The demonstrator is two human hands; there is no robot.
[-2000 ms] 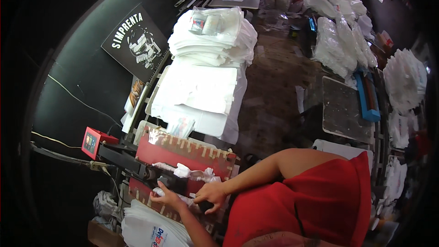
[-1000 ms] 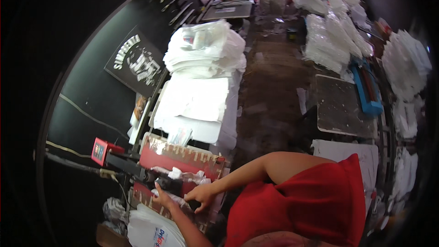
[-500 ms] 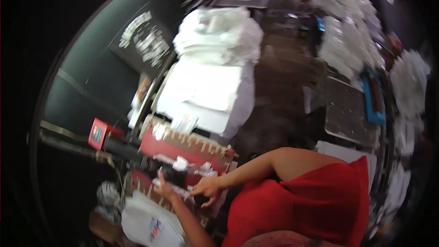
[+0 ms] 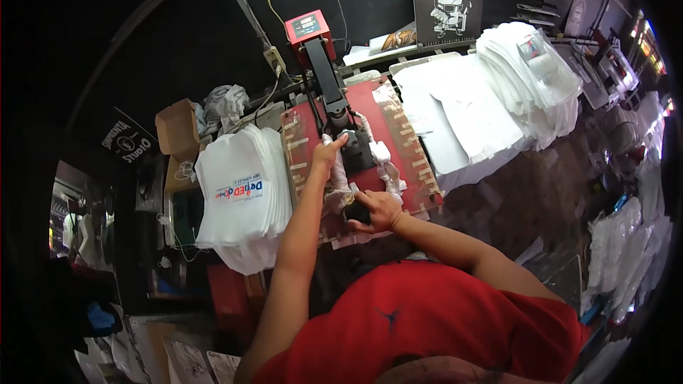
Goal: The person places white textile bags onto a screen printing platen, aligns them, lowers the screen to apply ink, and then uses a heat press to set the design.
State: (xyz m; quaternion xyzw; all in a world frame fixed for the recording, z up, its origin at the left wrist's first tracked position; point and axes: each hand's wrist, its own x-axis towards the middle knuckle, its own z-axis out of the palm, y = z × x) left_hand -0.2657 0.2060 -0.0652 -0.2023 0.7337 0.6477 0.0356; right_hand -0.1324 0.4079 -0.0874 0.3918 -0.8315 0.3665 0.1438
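Observation:
A heat press with a red plate and a black arm stands in front of me. White-wrapped bars run along its top toward a black handle grip at the near edge. My right hand curls over that grip from the right. Further up, my left hand rests against the left wrapped bar, its thumb stretched toward the dark middle of the press; its other fingers are mostly hidden. Beige tape strips line the plate's edge.
Left of the press rises a stack of white printed sheets or bags, beside an open cardboard box. White material is piled on the right table. A red control box tops the press. Cables hang behind.
My view has swung left, so the press now lies near the middle and the picture is sharper. My left hand has moved onto the wrapped bar; my right hand stays on the black grip.

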